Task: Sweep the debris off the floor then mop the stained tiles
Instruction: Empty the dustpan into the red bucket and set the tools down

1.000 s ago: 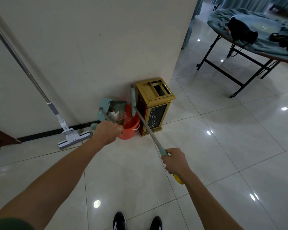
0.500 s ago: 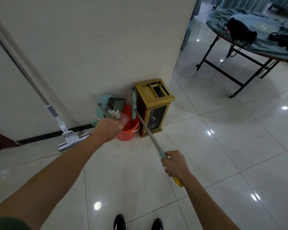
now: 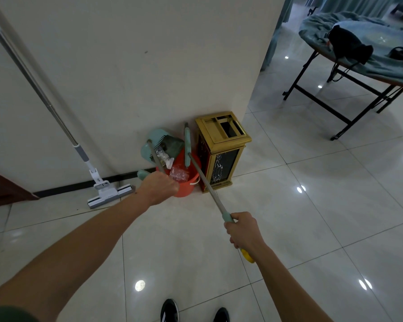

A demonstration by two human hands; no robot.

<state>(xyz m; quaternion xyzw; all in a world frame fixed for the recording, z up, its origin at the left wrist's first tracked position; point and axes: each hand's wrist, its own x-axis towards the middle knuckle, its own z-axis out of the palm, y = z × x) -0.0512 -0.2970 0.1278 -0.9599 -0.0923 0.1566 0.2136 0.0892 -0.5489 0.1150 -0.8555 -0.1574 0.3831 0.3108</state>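
Observation:
My left hand [image 3: 159,187] grips the metal handle of a teal dustpan [image 3: 157,141], which is tipped over an orange bucket [image 3: 188,184] by the wall. Crumpled paper and plastic debris [image 3: 165,156] slides from the pan into the bucket. My right hand [image 3: 243,230] grips the broom handle [image 3: 205,180] near its teal and yellow grip. The broom's teal head [image 3: 187,144] points up against the wall, between the bucket and the bin. A grey and white flat mop [image 3: 105,190] leans on the wall to the left.
A gold and black waste bin [image 3: 222,149] stands at the wall corner right of the bucket. A folding table [image 3: 349,66] with a teal cloth and black bags is at the right back. Glossy white tiles [image 3: 312,217] lie around my shoes [image 3: 170,311].
The dustpan has tipped further over the bucket and debris has dropped into it. My right hand and the broom have barely shifted.

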